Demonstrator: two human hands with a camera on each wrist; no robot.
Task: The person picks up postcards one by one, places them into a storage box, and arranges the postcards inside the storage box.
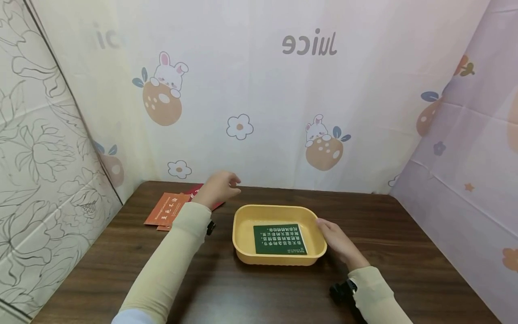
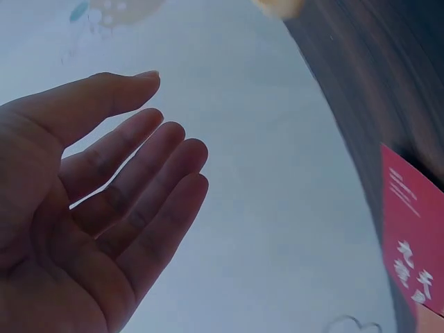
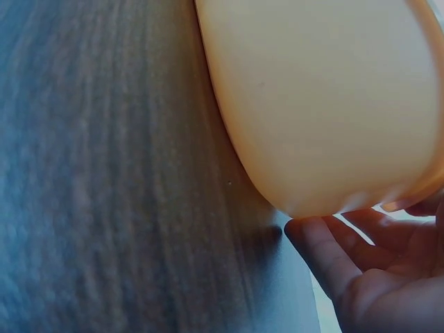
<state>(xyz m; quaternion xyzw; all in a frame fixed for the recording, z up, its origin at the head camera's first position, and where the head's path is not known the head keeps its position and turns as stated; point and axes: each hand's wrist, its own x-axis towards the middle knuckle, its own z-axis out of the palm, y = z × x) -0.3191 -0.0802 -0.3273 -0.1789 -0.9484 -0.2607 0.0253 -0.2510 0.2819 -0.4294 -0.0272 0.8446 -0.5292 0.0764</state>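
Note:
A yellow rectangular tray sits on the table. Inside it lies a dark green card with white writing. My right hand touches the tray's right side from outside. In the right wrist view, the fingers rest against the tray's wall. My left hand hovers left of the tray, empty, its fingers loosely bent and the thumb apart from them. Below and left of that hand lie orange cards and a red card, partly hidden by the left arm in the head view.
The brown wooden table ends at a back wall covered by a printed curtain. A flower-patterned panel stands at the left, and another printed curtain hangs at the right. Dark wrist cameras sit on both sleeves.

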